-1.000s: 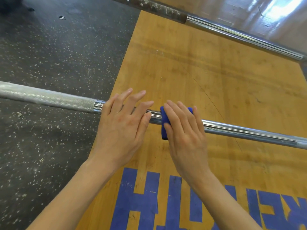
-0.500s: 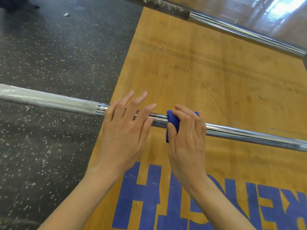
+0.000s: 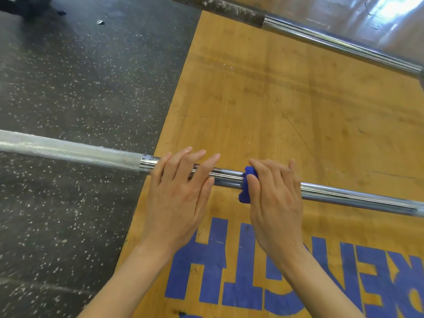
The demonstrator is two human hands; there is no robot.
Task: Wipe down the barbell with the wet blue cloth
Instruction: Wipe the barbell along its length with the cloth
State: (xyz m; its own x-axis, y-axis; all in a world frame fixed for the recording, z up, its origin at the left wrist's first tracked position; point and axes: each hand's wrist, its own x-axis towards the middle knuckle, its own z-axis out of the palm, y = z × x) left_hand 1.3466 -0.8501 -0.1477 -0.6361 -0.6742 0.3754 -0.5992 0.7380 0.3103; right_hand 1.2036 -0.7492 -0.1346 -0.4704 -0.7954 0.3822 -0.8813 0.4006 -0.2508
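Note:
A long steel barbell (image 3: 344,196) lies across the floor from left to right, its knurled sleeve on the left and its smooth shaft on the right. My left hand (image 3: 181,196) rests flat on the shaft just right of the collar, fingers straight. My right hand (image 3: 273,198) curls over the shaft and grips the blue cloth (image 3: 247,184) wrapped round it. Most of the cloth is hidden under my right hand; only its left edge shows.
The barbell spans a dark speckled rubber floor (image 3: 80,88) on the left and a wooden platform (image 3: 275,99) with blue lettering on the right. A second barbell (image 3: 321,40) lies across the far top of the platform.
My right hand has curled tighter round the cloth and slid a little to the right along the shaft. The cloth has bunched up. My left hand has stayed flat on the bar.

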